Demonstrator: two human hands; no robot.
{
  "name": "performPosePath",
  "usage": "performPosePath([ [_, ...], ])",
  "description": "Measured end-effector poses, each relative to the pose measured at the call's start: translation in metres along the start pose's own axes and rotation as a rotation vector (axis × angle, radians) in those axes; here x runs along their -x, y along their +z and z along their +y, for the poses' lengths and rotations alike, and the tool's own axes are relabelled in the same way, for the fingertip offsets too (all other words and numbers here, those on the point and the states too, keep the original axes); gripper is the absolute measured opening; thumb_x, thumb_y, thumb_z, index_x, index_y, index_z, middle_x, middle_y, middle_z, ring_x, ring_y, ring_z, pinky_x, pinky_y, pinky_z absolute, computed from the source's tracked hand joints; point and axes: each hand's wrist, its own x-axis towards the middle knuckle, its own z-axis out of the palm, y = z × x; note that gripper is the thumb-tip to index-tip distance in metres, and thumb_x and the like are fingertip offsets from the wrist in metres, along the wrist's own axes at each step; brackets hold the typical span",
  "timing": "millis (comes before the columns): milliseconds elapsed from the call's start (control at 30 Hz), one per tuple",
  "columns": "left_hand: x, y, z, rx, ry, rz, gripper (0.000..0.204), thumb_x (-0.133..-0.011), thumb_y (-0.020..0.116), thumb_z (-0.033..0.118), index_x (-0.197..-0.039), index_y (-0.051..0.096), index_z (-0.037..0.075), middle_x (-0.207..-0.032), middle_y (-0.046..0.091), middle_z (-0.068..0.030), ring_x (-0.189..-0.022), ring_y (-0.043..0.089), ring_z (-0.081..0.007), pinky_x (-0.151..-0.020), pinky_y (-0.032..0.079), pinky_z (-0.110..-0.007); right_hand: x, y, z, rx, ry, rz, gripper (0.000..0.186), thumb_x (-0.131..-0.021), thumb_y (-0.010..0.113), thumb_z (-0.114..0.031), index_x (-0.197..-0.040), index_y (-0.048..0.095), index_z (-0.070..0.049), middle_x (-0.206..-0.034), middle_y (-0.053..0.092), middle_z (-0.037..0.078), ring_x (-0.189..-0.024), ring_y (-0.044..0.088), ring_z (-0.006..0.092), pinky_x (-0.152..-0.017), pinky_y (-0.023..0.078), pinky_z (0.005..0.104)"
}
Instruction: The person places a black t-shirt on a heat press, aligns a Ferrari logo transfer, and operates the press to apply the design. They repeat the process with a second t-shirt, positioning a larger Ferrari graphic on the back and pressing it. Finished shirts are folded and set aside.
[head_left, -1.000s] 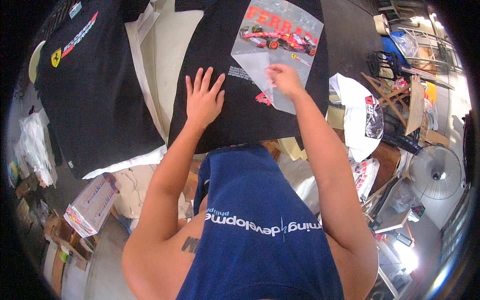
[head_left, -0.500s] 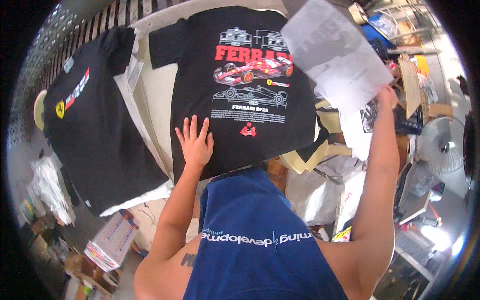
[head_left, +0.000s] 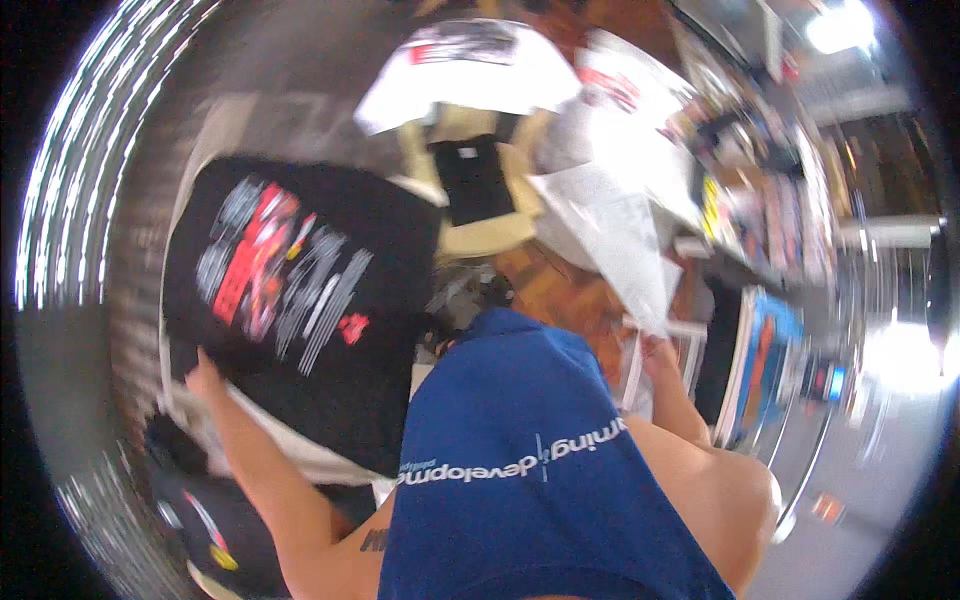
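A black T-shirt with a red and white car print lies spread over a pale board at the left. My left hand is at the shirt's left edge; its fingers are smeared by motion, so I cannot tell if they grip the cloth. At the right, my right hand is closed on the lower end of a translucent sheet, which hangs creased above the floor. Part of a second black T-shirt with a small yellow and red print shows at the lower left.
Ahead, a white printed T-shirt is laid out beside a cream chair with a folded black cloth on it. White plastic and a crowded shelf stand at the right. Flat boards lean near my right arm.
My view has swung to the right and blurred. The left hand has gone from the shirt's front to its edge. The right hand has carried the sheet away from the shirt.
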Motion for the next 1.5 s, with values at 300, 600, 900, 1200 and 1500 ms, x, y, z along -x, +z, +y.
performPosePath([
  [300, 0.067, -0.031, 0.213, 1.192, -0.050, -0.550, 0.042, -0.084, 0.066, 0.013, -0.124, 0.065, 0.003, -0.112, 0.066, -0.0081, -0.101, 0.063, -0.0269, -0.093, 0.052, -0.041, -0.046, -0.070, 0.096, -0.327, -0.120, 0.204, 0.026, -0.097, 0.060, 0.000, -0.122, 0.060, 0.007, -0.116, 0.065, 0.016, -0.105, 0.067, 0.0267, -0.089, 0.062, 0.0336],
  [600, 0.403, -0.130, 0.345, 1.052, 0.586, -1.056, 0.060, -0.059, 0.069, 0.010, -0.117, 0.067, -0.004, -0.102, 0.069, -0.0080, -0.094, 0.065, -0.0250, -0.088, 0.053, -0.034, -0.069, 0.107, -0.049, 1.244, -0.724, -0.338, 0.099, -0.079, 0.085, -0.029, -0.159, 0.029, -0.008, -0.161, 0.029, 0.029, -0.144, 0.037, 0.0487, -0.114, 0.036, 0.0602],
  [900, 0.561, -0.192, 0.324, 0.970, 0.861, -2.080, 0.057, -0.065, 0.086, 0.047, -0.056, 0.047, 0.007, -0.055, 0.048, -0.0068, -0.049, 0.046, -0.0173, -0.049, 0.026, -0.033, 0.027, 0.069, -0.092, 1.074, -1.484, -0.596, 0.057, -0.073, 0.072, -0.010, -0.129, 0.066, -0.012, -0.151, 0.053, 0.014, -0.148, 0.039, 0.0368, -0.121, 0.023, 0.0574],
  [1200, 0.654, -0.150, 0.350, -0.587, 1.618, -2.189, 0.030, -0.073, 0.088, 0.016, -0.077, 0.066, -0.004, -0.066, 0.065, -0.0094, -0.063, 0.064, -0.0146, -0.058, 0.048, -0.033, 0.247, -0.260, -0.004, 1.118, -1.056, 0.373, 0.050, -0.068, 0.083, -0.008, -0.116, 0.070, -0.004, -0.115, 0.072, 0.015, -0.110, 0.068, 0.0336, -0.095, 0.053, 0.0404],
  [1500, 0.746, -0.169, 0.371, 1.108, 1.417, -1.848, 0.050, -0.079, 0.078, 0.021, -0.116, 0.062, -0.008, -0.111, 0.071, -0.0210, -0.092, 0.071, -0.0309, -0.081, 0.056, -0.041, 0.448, -0.470, -0.010, 0.393, -1.016, 0.889, 0.029, -0.087, 0.051, 0.007, -0.109, 0.070, 0.003, -0.109, 0.072, 0.012, -0.104, 0.068, 0.0227, -0.098, 0.051, 0.0351],
])
